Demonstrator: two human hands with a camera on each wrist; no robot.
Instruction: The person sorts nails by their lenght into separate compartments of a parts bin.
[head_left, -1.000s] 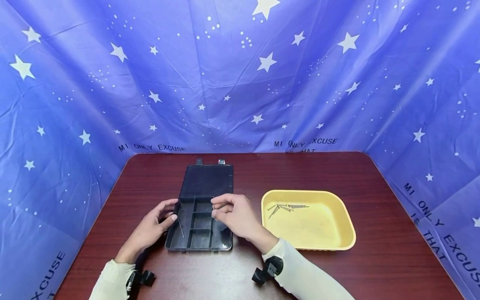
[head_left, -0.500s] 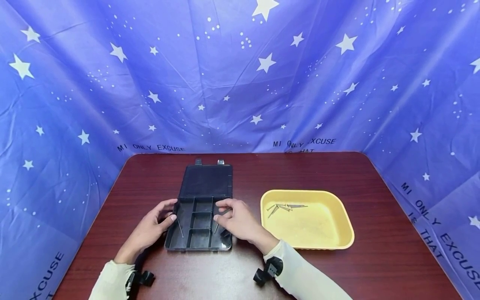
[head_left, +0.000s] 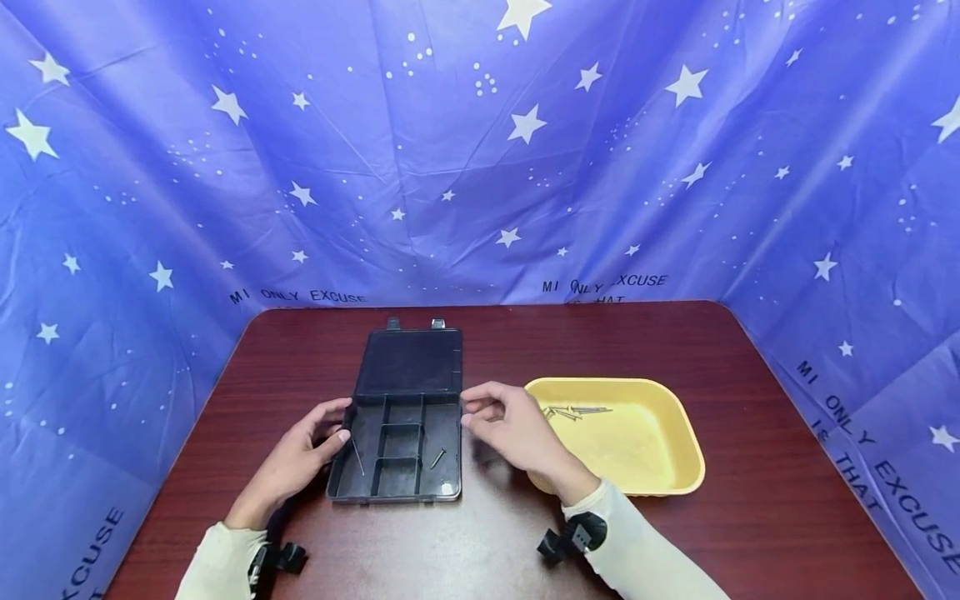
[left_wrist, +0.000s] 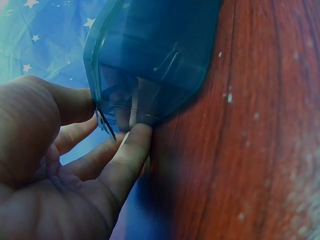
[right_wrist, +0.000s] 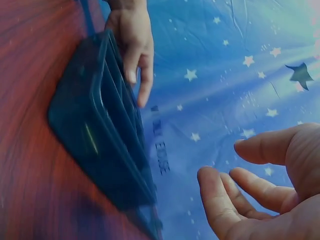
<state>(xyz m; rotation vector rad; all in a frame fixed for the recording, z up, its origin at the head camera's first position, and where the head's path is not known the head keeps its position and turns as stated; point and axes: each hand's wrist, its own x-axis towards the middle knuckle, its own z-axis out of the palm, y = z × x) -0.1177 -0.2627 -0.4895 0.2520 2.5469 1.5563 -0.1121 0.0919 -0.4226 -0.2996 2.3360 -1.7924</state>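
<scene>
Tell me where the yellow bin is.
In the head view, the yellow bin sits right of the black box on the table, partly hidden behind the right hand.

Smooth, glossy plastic is seen in the box (head_left: 402, 442), duller plastic in the basin (head_left: 630, 450), and grey metal in the nails (head_left: 592, 409). The table (head_left: 420, 550) is faced in shiny wood grain; the curtain (head_left: 480, 150) is made of creased, silky cloth.
</scene>
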